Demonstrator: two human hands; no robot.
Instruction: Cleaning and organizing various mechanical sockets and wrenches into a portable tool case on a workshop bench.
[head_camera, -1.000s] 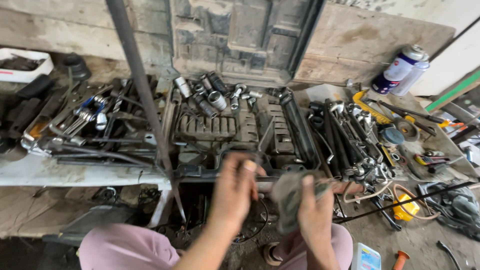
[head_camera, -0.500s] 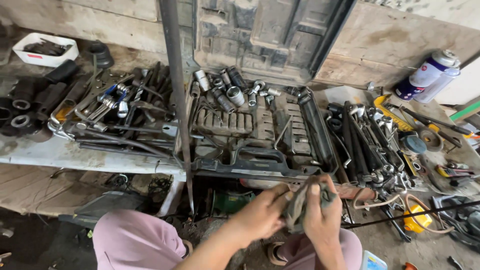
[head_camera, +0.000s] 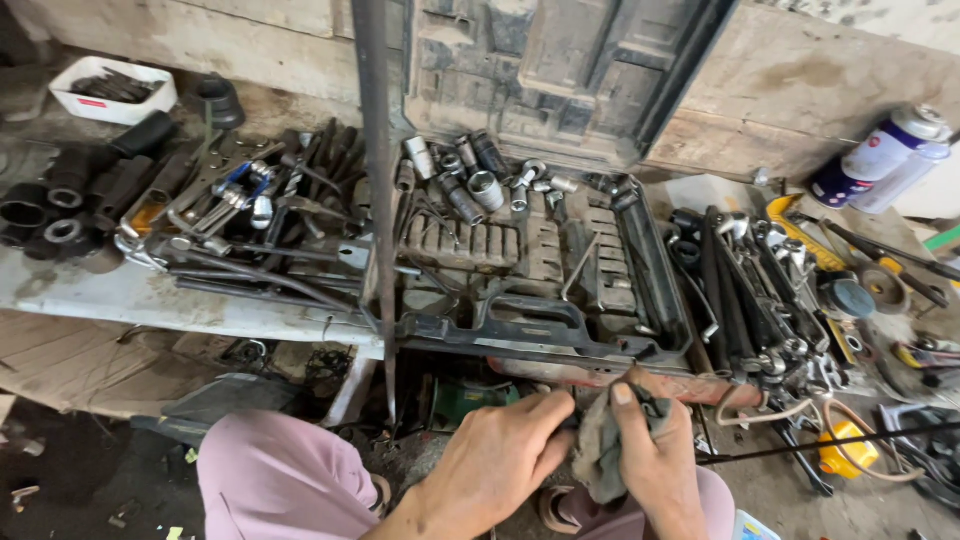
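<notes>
My left hand (head_camera: 505, 455) and my right hand (head_camera: 655, 460) meet low in the middle of the view, just in front of an open black socket case (head_camera: 540, 260). A grey rag (head_camera: 600, 450) is bunched in my right hand, and the fingers of my left hand pinch its left edge. Something small and dark sits inside the rag near my right fingertips; I cannot tell what it is. Both hands hover above my knees in pink trousers (head_camera: 270, 480).
A rusty steel bar (head_camera: 375, 180) stands upright left of the case. Sockets and wrenches (head_camera: 220, 210) cover the white bench at left; more spanners (head_camera: 760, 270) lie at right. A spray can (head_camera: 880, 155), a white tray (head_camera: 112, 88) and a thin rod (head_camera: 830, 445) are also here.
My hands have dropped lower and closer together, and the rag is more tightly bunched. The view has shifted so the case and bench sit further right.
</notes>
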